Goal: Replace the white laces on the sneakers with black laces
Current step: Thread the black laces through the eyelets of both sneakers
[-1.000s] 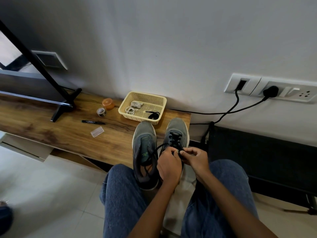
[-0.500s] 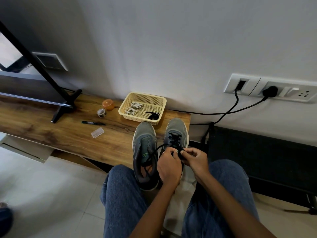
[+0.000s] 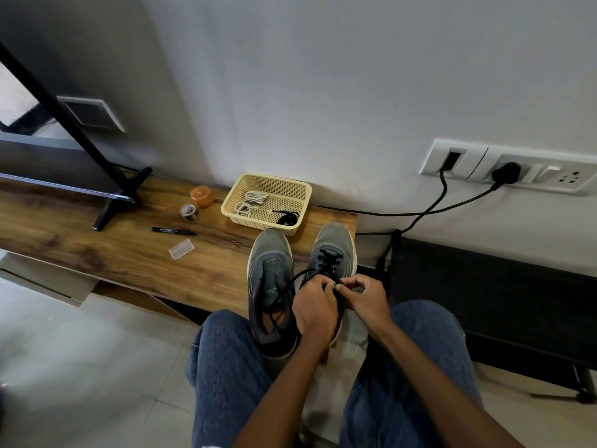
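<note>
Right sneaker's (image 3: 332, 250) upper eyelets behind both hands (image 3: 339, 302); television (image 3: 48, 156) cropped at left edge

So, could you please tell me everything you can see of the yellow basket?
The yellow basket is a shallow rectangular tray of perforated plastic, as it looks, with a solid rim. It sits upright on the wooden bench against the wall, just beyond the toes of the sneakers. Inside lie two coiled white laces and one bundled black lace. No hand touches it.
</note>
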